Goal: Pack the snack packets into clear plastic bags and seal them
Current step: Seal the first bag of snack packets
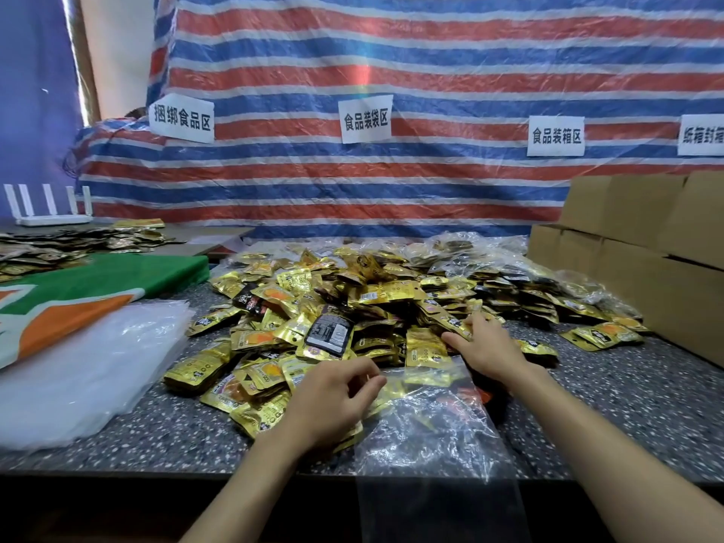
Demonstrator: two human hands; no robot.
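- A stack of empty clear bags [78, 370] lies at the left of the speckled worktop [176, 433], partly over a green and orange sheet [98, 284]. It is probably kept there so the next bag is within reach.
- The snack packets [352, 303], mostly gold with a few black ones, are heaped loose across the middle of the worktop, well within both arms' reach.
- The left hand [333, 397] sits at the heap's near edge. Its grip is narrow, fingers curled, and it seems to pinch the mouth of the clear plastic bag [431, 425], likely to hold it open.
- That bag lies flat on the near side, its mouth toward the heap and its lower end hanging over the worktop's front edge. Gold and orange show through it, but I cannot tell if those packets are inside or beneath.
- The right hand [487, 346] lies on the heap just beyond the bag's mouth. Its grip is wide, fingers stretched over packets and thumb apart, apparently placed to rake some toward the bag.
- Cardboard boxes [634, 248] are stacked at the right, presumably for sealed bags.
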